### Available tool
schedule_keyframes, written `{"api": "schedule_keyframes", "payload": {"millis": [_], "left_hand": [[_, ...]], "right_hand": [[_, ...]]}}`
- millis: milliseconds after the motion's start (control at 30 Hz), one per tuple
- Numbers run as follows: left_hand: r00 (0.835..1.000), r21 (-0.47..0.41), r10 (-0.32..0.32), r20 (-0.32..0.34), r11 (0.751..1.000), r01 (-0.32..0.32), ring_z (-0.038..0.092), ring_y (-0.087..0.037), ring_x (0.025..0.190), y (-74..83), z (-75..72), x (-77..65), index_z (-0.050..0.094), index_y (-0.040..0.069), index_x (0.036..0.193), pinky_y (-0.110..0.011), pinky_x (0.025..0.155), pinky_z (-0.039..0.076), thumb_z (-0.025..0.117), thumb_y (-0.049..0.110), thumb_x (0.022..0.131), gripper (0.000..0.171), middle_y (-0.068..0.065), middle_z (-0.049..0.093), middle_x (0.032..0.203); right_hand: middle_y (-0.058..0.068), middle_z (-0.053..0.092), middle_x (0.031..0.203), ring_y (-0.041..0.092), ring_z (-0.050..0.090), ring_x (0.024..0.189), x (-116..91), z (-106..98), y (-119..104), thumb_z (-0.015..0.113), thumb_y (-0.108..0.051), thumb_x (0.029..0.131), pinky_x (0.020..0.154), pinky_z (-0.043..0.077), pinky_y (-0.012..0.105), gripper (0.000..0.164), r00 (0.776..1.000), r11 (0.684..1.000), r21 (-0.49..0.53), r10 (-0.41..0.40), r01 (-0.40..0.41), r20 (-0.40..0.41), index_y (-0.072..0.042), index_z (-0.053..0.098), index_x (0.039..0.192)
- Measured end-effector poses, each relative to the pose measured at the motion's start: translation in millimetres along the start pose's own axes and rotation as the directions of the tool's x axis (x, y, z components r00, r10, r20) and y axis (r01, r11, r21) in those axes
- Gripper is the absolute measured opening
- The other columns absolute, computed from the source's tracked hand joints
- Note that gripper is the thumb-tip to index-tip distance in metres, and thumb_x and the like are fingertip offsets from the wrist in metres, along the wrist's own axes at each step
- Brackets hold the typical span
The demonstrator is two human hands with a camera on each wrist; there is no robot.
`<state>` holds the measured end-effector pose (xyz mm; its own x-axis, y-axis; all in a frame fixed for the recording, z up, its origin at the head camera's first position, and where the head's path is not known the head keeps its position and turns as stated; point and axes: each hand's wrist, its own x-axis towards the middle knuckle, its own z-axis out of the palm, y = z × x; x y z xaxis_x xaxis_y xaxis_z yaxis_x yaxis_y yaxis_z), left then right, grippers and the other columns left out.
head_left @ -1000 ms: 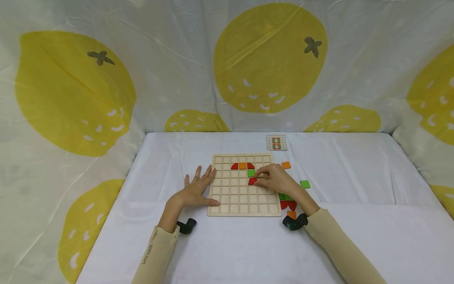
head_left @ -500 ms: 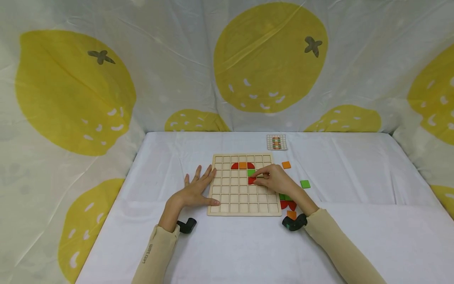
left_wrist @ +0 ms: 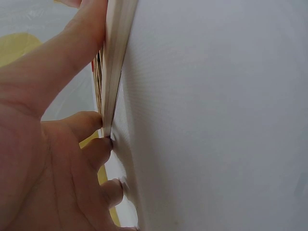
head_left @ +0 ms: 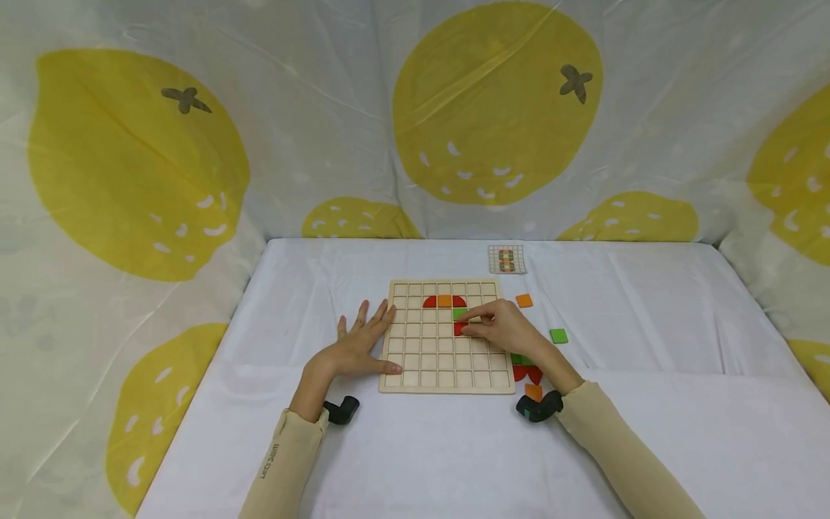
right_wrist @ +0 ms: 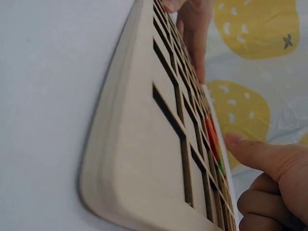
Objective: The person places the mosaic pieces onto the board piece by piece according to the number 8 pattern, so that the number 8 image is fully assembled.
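A wooden grid board [head_left: 428,360] lies on the table. My left hand [head_left: 357,349] is spread at its left side, thumb and fingertips touching the edge; the left wrist view shows the fingers against that edge. With thumb and index finger, my right hand [head_left: 506,328] holds a red tile [head_left: 458,329] at a cell, partly hiding it. Directly above is a green square tile [head_left: 459,314]. In the row above that, an orange square [head_left: 444,301] sits between a left red quarter-circle [head_left: 430,302] and a right one [head_left: 459,300].
A small pattern card [head_left: 506,259] lies behind the board. To the right are a loose orange square [head_left: 524,300] and a green square [head_left: 559,336]. More green, red [head_left: 527,374] and orange [head_left: 533,392] tiles lie under and beside my right forearm.
The red tile, tilted across its cell a second ago, now sits squarer in it under my right fingers. My left hand has stayed at the board's edge.
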<state>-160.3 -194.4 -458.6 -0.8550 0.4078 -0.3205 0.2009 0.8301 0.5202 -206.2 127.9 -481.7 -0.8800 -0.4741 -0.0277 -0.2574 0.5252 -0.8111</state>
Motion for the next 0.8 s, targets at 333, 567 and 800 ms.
{"api": "schedule_keyframes", "payload": {"millis": [333,567,800], "left_hand": [[1.0,-0.002,0.003,0.007,1.0,-0.003,-0.019,-0.041,0.16,-0.8,-0.4,0.5,0.01,0.014,0.168,-0.075,0.119,-0.016,0.084,0.047,0.084,0.116,-0.008,-0.003,0.176],[1.0,0.0,-0.001,0.006,1.0,0.001,-0.019,-0.041,0.16,0.0,-0.7,0.1,0.01,0.014,0.168,-0.075,0.119,-0.015,0.084,0.047,0.084,0.116,-0.009,-0.003,0.176],[1.0,0.0,-0.004,0.005,1.0,0.004,-0.019,-0.041,0.16,1.4,-1.0,-0.5,0.01,0.014,0.168,-0.075,0.12,-0.015,0.084,0.046,0.084,0.116,-0.008,-0.003,0.176]], "right_hand": [[-0.003,0.033,0.061,0.011,0.032,0.052,-13.2,-31.5,8.7,0.079,-0.026,0.093,0.049,0.027,0.023,0.026,0.993,0.996,-0.069,0.054,-0.062,-0.106,-0.014,0.08,0.116],[-0.003,0.031,0.06,0.012,0.029,0.056,-19.8,-43.9,14.4,0.081,-0.021,0.091,0.054,0.026,0.025,0.029,0.982,0.986,-0.133,0.074,-0.097,-0.172,-0.008,0.079,0.117],[-0.002,0.035,0.063,0.015,0.035,0.059,-24.0,-53.9,26.4,0.079,-0.016,0.092,0.055,0.028,0.024,0.031,0.966,0.977,-0.142,0.125,-0.16,-0.227,-0.007,0.077,0.121]]}}
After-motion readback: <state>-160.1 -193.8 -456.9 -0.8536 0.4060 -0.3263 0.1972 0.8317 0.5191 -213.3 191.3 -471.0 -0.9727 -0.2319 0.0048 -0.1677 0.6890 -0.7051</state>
